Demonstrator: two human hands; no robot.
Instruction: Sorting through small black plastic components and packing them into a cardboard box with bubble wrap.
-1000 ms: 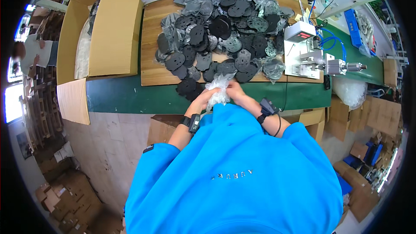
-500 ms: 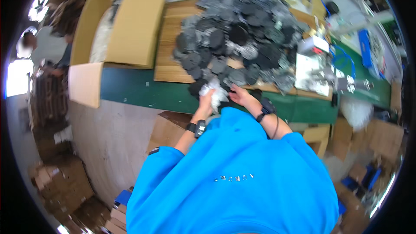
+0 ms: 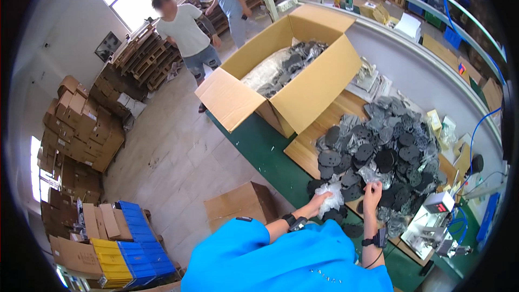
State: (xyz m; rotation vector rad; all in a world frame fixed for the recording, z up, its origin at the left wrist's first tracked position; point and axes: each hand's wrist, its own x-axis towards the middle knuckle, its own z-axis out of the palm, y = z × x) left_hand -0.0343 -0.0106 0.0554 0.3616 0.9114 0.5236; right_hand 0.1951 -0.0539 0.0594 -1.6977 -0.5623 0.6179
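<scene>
My left hand (image 3: 318, 203) is closed round a bunch of crumpled clear plastic bags (image 3: 331, 196) at the near edge of the pile. Farther right, my right hand (image 3: 372, 196) reaches into the pile, its fingers pinched at another clear plastic bag (image 3: 370, 175). Round black discs with small holes make up the heap (image 3: 403, 148), some bare and some in clear bags. Most of it rests on a wooden board (image 3: 305, 154), and a few discs lie between and below my hands.
A large open carton (image 3: 319, 100) holding bagged black parts stands left of the heap on the green table (image 3: 254, 148). At right is a small white device (image 3: 439, 203) with a metal fixture. A closed carton (image 3: 238, 205) sits on the floor. Two people stand beyond the table.
The view has swung left, bringing the two people and the stacked cartons in. My right hand has moved forward onto a bag in the pile. The left hand keeps its plastic bags.
</scene>
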